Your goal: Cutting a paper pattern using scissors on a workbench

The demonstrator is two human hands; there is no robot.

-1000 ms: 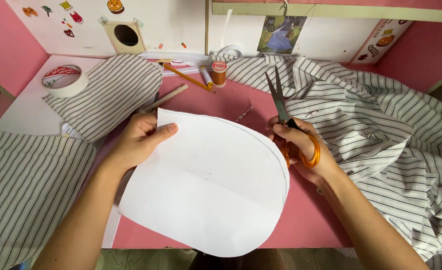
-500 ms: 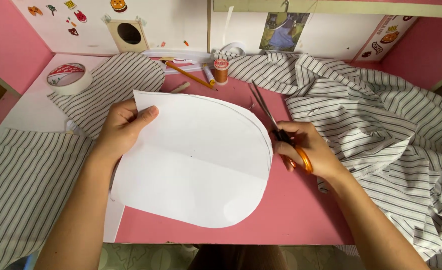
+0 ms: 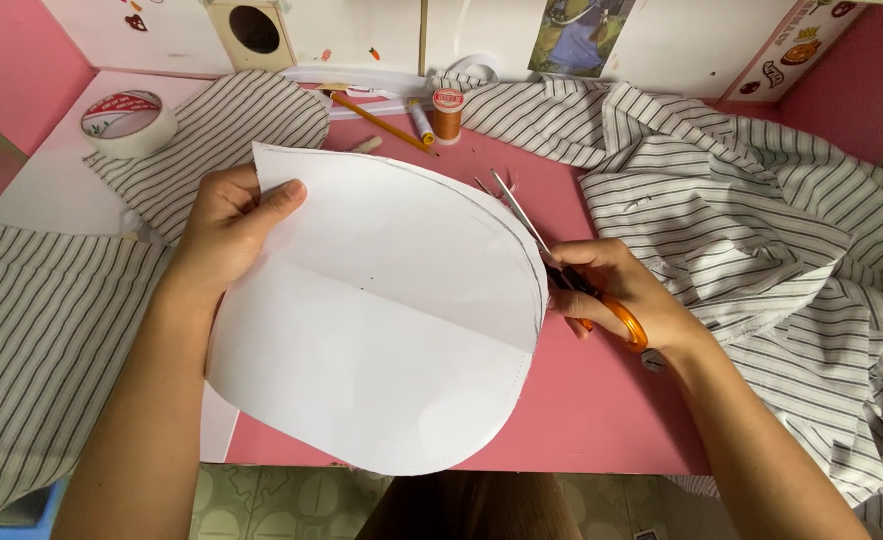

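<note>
I see the left hand (image 3: 223,228) pinching the white paper pattern (image 3: 381,310) at its upper corner. Right hand (image 3: 616,295) grips orange-handled scissors (image 3: 561,270), blades at the paper's curved edge, above the pink surface (image 3: 601,400).

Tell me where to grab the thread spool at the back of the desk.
Grip the spool around its orange middle, coming from above. It stands upright, with a pencil and a marker lying close on its left, so a top-down pinch looks clearest.

left hand (image 3: 223,232) holding paper (image 3: 381,310), right hand (image 3: 616,295) gripping scissors (image 3: 561,265)
</note>
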